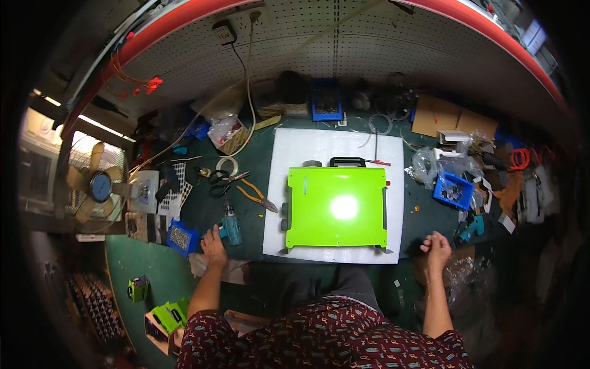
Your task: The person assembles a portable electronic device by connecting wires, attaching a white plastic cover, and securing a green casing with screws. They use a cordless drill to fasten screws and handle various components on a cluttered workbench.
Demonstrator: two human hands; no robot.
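Observation:
My left hand (213, 248) lies at the left of the mat with its fingers stretched out, the fingertips beside the handle of a teal cordless drill (232, 229). Loosely curled, my right hand (437, 251) hovers near the table's front edge, right of the foam sheet; what its fingers hold, if anything, is hidden. Between the hands, a bright green metal case (319, 206) with a black handle (348, 162) rests on the white foam sheet (394, 184). Orange-handled pliers (258, 195) lie just left of the foam.
Black scissors (222, 182), a tape roll (227, 165) and a blue tray of screws (182, 238) lie left. At right are a blue parts bin (453, 190), a second teal drill (472, 229) and plastic bags (424, 166). A fan (98, 184) stands far left; pegboard (307, 55) rises behind.

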